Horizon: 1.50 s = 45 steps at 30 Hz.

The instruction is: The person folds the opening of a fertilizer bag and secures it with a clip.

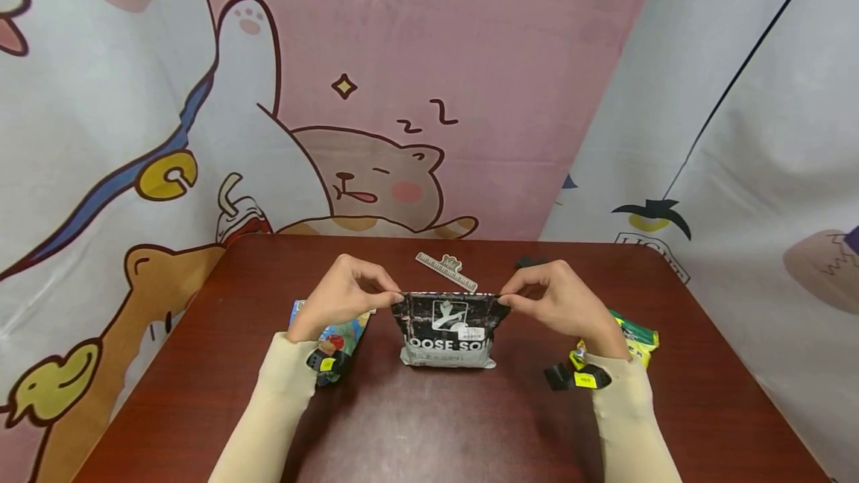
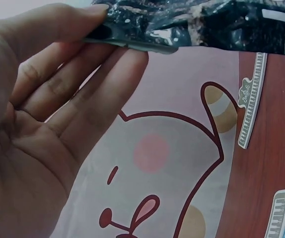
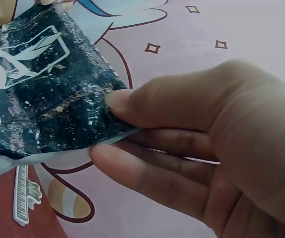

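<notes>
A black-and-white pouch [image 1: 448, 338] printed "OOSE SO" stands upright on the table in the head view. My left hand [image 1: 349, 297] pinches its upper left corner between thumb and fingers. The upper right corner is pinched by my right hand [image 1: 567, 300]. In the left wrist view the pouch's dark edge [image 2: 197, 27] crosses the top, and my left thumb lies on it. In the right wrist view my right thumb presses the pouch's dark face [image 3: 58, 104], fingers behind. Just behind the pouch lies a pale bar [image 1: 446, 271] with keyboard-like marks and a small crest.
A blue patterned packet [image 1: 349, 334] lies beneath my left wrist, with another pale bar [image 2: 280, 213] at its edge. Partly behind my right wrist is a green-and-yellow packet [image 1: 637, 338]. A small dark object [image 1: 530, 261] sits near the table's back edge. A printed cloth [image 1: 503, 95] hangs behind.
</notes>
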{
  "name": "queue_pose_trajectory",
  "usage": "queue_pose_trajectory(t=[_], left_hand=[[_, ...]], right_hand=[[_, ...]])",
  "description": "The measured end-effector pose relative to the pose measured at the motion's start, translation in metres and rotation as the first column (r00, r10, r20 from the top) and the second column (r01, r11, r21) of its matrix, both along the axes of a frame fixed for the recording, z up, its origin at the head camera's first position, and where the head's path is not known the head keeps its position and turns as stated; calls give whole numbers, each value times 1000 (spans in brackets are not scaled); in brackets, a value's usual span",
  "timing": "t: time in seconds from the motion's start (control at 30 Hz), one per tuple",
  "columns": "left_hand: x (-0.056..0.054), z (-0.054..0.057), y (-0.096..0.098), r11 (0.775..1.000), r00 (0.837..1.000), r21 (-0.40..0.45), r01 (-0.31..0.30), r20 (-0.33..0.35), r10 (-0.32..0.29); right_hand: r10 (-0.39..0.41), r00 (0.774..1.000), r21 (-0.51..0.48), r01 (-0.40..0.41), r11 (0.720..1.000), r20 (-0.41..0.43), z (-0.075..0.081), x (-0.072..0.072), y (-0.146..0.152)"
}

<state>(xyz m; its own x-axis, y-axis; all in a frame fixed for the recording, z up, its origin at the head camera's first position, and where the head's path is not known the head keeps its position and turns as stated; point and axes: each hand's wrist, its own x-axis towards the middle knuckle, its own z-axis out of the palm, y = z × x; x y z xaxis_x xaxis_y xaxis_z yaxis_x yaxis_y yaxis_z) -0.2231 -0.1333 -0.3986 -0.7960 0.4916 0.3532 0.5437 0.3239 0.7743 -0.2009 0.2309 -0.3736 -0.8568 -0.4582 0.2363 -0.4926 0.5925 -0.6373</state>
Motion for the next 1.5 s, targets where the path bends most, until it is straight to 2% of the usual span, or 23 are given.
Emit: queue_pose_trajectory(t=[0.13,0.37,0.6,0.9,1.07,1.2,1.33,1.5], left_hand=[[0,0,1,1000,1000,4,2,3,-2],[-2,-4,1,1000,993,22,-5,116,2],[-5,-6,1,999,980,42,21,199,-29],[-2,-8,-2,997,988,70,-14,154,3],[4,-16,-3,992,981,125,-21,195,-3],[7,-23,0,983,982,178,-34,190,0],[11,-29,3,973,982,214,-82,186,42],[14,-34,6,962,975,243,-126,210,75]], right_hand=[[-1,1000,4,1,1000,-27,1,1,0],[-25,1000,12,25,1000,-2,-2,-1,4],[-53,998,-5,53,999,44,-2,0,11],[-13,1000,-18,13,1000,9,-2,-2,8],[3,998,-21,-2,1000,60,-3,-2,6],[8,995,-38,-4,999,102,-2,-1,7],[33,987,-79,-20,997,159,-2,-2,8],[3,984,-50,6,999,178,-7,-8,12]])
